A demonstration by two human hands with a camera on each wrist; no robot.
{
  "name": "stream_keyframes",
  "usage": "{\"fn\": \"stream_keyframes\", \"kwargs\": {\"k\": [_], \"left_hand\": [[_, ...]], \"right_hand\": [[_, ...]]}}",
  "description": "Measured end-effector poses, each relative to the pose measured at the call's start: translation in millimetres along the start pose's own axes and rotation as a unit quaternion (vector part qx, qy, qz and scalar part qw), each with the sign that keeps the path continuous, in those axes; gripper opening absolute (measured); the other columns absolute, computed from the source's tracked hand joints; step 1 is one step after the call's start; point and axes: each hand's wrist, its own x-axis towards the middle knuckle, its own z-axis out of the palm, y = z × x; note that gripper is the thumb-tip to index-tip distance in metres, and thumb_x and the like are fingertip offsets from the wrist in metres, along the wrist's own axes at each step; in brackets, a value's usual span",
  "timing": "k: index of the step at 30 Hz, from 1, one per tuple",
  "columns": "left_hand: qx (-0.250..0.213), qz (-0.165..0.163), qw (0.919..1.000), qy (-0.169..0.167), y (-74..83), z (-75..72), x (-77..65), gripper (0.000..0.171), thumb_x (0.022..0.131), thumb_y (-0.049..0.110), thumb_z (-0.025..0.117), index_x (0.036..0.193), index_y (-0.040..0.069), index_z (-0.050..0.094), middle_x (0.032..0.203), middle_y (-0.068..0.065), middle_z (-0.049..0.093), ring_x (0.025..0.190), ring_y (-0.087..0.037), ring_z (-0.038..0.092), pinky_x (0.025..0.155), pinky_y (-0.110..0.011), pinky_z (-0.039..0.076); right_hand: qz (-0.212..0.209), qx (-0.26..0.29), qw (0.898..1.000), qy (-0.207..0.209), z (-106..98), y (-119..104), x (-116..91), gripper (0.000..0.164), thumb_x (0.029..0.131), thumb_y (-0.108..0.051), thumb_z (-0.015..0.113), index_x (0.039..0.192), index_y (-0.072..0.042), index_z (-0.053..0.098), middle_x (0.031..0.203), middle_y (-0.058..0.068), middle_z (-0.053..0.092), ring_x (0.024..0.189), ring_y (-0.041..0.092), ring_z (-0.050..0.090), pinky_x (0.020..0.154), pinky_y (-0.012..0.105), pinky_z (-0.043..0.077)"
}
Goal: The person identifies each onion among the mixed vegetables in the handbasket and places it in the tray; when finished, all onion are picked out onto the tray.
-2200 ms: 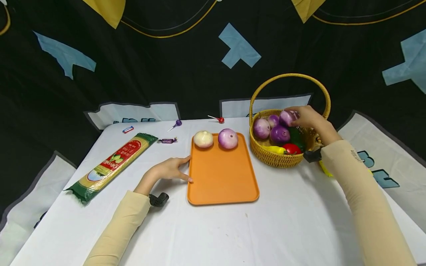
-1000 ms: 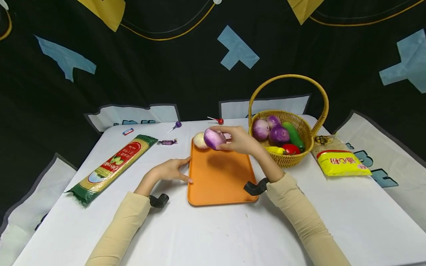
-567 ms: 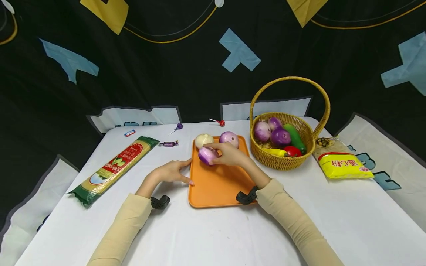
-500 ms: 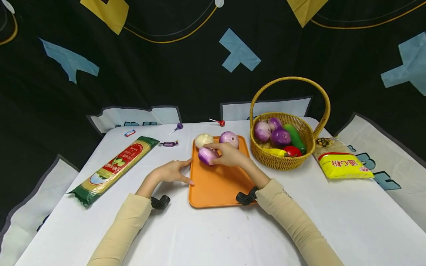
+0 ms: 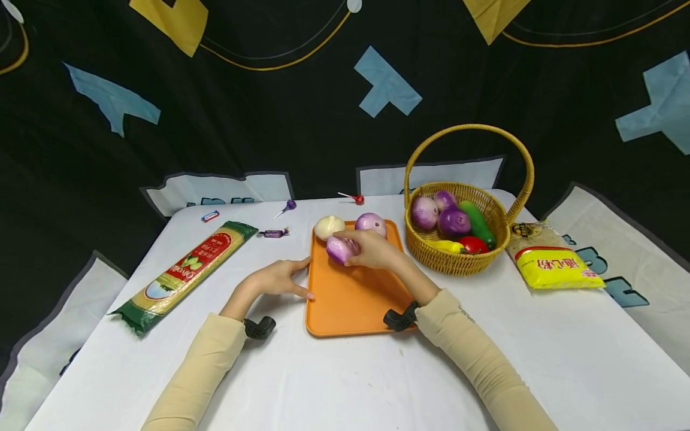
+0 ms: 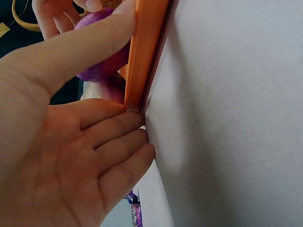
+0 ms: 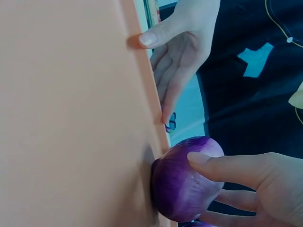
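My right hand holds a purple onion between thumb and fingers over the orange tray. In the right wrist view this onion appears to rest on the tray's surface. Just behind it on the tray sit a whitish onion and another purple onion. At the tray's left edge is my left hand. The left wrist view has its thumb on the rim and its fairly straight fingers touching the outer side, low by the cloth.
Right of the tray stands a wicker basket with purple onions, a green vegetable, a yellow one and a red one. A yellow food bag lies beyond it. Left lie a spaghetti pack and several sweets, including a red lollipop.
From the basket, my right hand has brought a purple onion left and down to the tray. Over the last half second it has slid slightly rightward. My left hand stays put.
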Motion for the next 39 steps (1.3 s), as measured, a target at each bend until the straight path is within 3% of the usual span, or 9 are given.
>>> {"fn": "stream_keyframes", "kwargs": {"k": [7, 13, 20, 22, 25, 27, 31, 34, 39], "left_hand": [[0.004, 0.002, 1.0, 0.004, -0.4, -1.1, -0.5, 0.098, 0.078, 0.042, 0.079, 0.15, -0.001, 0.027, 0.152, -0.022, 0.03, 0.138, -0.04, 0.03, 0.113, -0.052, 0.024], [0.009, 0.003, 0.9999, 0.006, -0.6, -2.1, -1.7, 0.098, 0.078, 0.042, 0.079, 0.15, -0.001, 0.027, 0.151, -0.023, 0.031, 0.137, -0.042, 0.03, 0.113, -0.052, 0.024], [0.008, 0.006, 0.9999, 0.009, -2.5, -1.0, -1.5, 0.098, 0.078, 0.042, 0.079, 0.15, -0.001, 0.028, 0.151, -0.023, 0.031, 0.137, -0.041, 0.03, 0.113, -0.052, 0.024], [0.006, 0.007, 0.9999, 0.008, -2.5, 0.0, -0.7, 0.098, 0.078, 0.043, 0.079, 0.15, -0.001, 0.028, 0.151, -0.023, 0.031, 0.137, -0.041, 0.03, 0.113, -0.052, 0.024], [0.002, 0.007, 1.0, 0.004, -2.5, 2.1, 0.8, 0.099, 0.078, 0.043, 0.079, 0.15, 0.0, 0.028, 0.151, -0.022, 0.032, 0.138, -0.041, 0.03, 0.113, -0.052, 0.024], [0.001, 0.005, 1.0, 0.002, -2.1, 3.0, 1.1, 0.099, 0.078, 0.044, 0.079, 0.15, 0.0, 0.028, 0.151, -0.022, 0.032, 0.138, -0.041, 0.03, 0.113, -0.052, 0.025], [0.002, -0.003, 1.0, 0.002, -1.7, 2.6, 0.4, 0.099, 0.077, 0.044, 0.079, 0.15, 0.001, 0.028, 0.151, -0.021, 0.032, 0.138, -0.04, 0.03, 0.113, -0.052, 0.025], [0.004, -0.005, 1.0, 0.006, -1.6, 1.1, -0.5, 0.099, 0.077, 0.043, 0.079, 0.15, 0.001, 0.028, 0.151, -0.021, 0.032, 0.138, -0.04, 0.031, 0.113, -0.051, 0.025], [0.007, 0.002, 1.0, 0.006, -1.3, 0.7, -0.4, 0.099, 0.077, 0.044, 0.079, 0.15, 0.0, 0.029, 0.151, -0.021, 0.032, 0.138, -0.04, 0.031, 0.113, -0.051, 0.025]], "right_hand": [[-0.023, 0.006, 1.0, 0.01, -16, -1, -3, 0.06, 0.082, -0.012, 0.077, 0.137, -0.004, 0.054, 0.137, 0.01, 0.055, 0.12, 0.029, 0.054, 0.106, 0.043, 0.039], [-0.003, 0.028, 0.999, 0.036, -43, 1, -11, 0.06, 0.083, -0.017, 0.077, 0.138, -0.009, 0.053, 0.135, 0.011, 0.057, 0.123, 0.032, 0.052, 0.107, 0.046, 0.038], [0.035, 0.03, 0.996, 0.079, -81, 6, -34, 0.06, 0.088, -0.019, 0.072, 0.143, -0.013, 0.048, 0.141, 0.015, 0.051, 0.103, 0.035, 0.057, 0.097, 0.049, 0.046], [0.057, 0.022, 0.994, 0.091, -91, 8, -42, 0.061, 0.087, -0.023, 0.073, 0.143, -0.016, 0.048, 0.124, 0.017, 0.06, 0.096, 0.034, 0.058, 0.089, 0.047, 0.05], [0.076, 0.007, 0.993, 0.095, -105, 14, -55, 0.062, 0.087, -0.025, 0.073, 0.143, -0.017, 0.049, 0.102, 0.019, 0.061, 0.077, 0.032, 0.053, 0.073, 0.043, 0.051], [0.078, -0.005, 0.993, 0.083, -115, 22, -60, 0.062, 0.087, -0.026, 0.074, 0.143, -0.016, 0.049, 0.1, 0.019, 0.061, 0.079, 0.032, 0.053, 0.075, 0.044, 0.051], [0.086, -0.023, 0.995, 0.038, -136, 41, -65, 0.059, 0.087, -0.023, 0.074, 0.14, -0.011, 0.052, 0.133, 0.018, 0.056, 0.115, 0.034, 0.052, 0.103, 0.053, 0.039], [0.108, -0.016, 0.994, -0.004, -150, 54, -66, 0.057, 0.087, -0.022, 0.073, 0.139, -0.009, 0.052, 0.137, 0.019, 0.052, 0.125, 0.039, 0.046, 0.105, 0.058, 0.035], [0.107, -0.031, 0.992, -0.055, -163, 78, -72, 0.055, 0.088, -0.021, 0.071, 0.137, -0.002, 0.053, 0.135, 0.024, 0.052, 0.124, 0.043, 0.045, 0.103, 0.061, 0.035]]}}
